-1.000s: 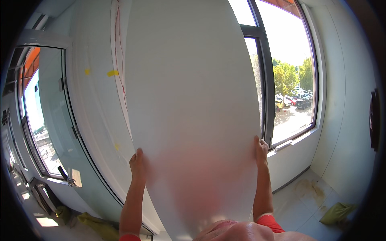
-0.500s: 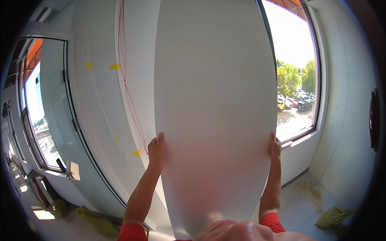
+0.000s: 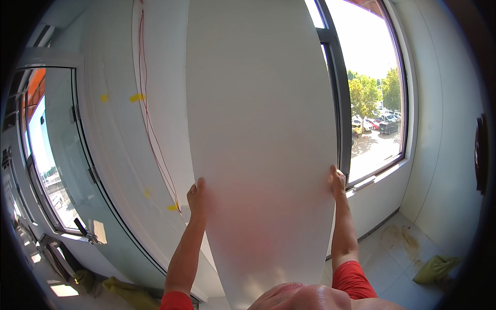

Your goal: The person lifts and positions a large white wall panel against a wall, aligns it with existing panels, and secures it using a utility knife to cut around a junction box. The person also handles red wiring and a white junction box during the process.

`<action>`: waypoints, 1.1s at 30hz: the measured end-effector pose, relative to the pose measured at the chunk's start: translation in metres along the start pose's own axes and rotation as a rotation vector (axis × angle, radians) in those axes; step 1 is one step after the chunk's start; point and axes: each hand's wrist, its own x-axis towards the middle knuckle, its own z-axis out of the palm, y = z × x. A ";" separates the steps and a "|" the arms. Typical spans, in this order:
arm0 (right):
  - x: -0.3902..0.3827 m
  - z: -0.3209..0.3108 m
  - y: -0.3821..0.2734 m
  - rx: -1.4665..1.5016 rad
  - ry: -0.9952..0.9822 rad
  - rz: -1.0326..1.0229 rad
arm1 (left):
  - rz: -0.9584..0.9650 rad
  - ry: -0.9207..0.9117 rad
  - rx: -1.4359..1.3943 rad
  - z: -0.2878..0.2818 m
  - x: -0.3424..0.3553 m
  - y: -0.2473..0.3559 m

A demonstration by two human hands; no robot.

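Head-worn wide fisheye, facing forward and slightly down, close to pale panel (image 3: 263, 129); window (image 3: 372, 57) farther off.

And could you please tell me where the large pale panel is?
In the head view, the large pale panel fills the centre, held between the left hand and right hand.

A green sack (image 3: 435, 269) lies on tiled floor (image 3: 373, 266).

I am holding a long flat white panel (image 3: 258, 129) before me between my left hand (image 3: 196, 195) and right hand (image 3: 338, 183), with thin red wires (image 3: 145, 108) hanging to its left, a dark-framed rectangular glass window (image 3: 374, 98) sitting partly behind its right edge, and a crumpled olive-green bundle (image 3: 435, 269) lying at right on pale floor tiles (image 3: 380, 263).
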 end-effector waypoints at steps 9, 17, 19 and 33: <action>0.023 -0.023 -0.003 -0.048 -0.006 -0.067 | -0.051 0.004 -0.070 0.046 -0.009 0.012; 0.001 0.000 0.002 -0.022 0.036 -0.039 | -0.120 0.089 -0.050 0.013 0.002 0.007; -0.014 0.013 -0.002 -0.003 0.022 -0.056 | -0.072 0.138 -0.039 -0.009 0.016 -0.010; 0.017 0.069 -0.020 0.104 -0.084 -0.100 | -0.029 0.178 -0.053 -0.026 0.052 -0.010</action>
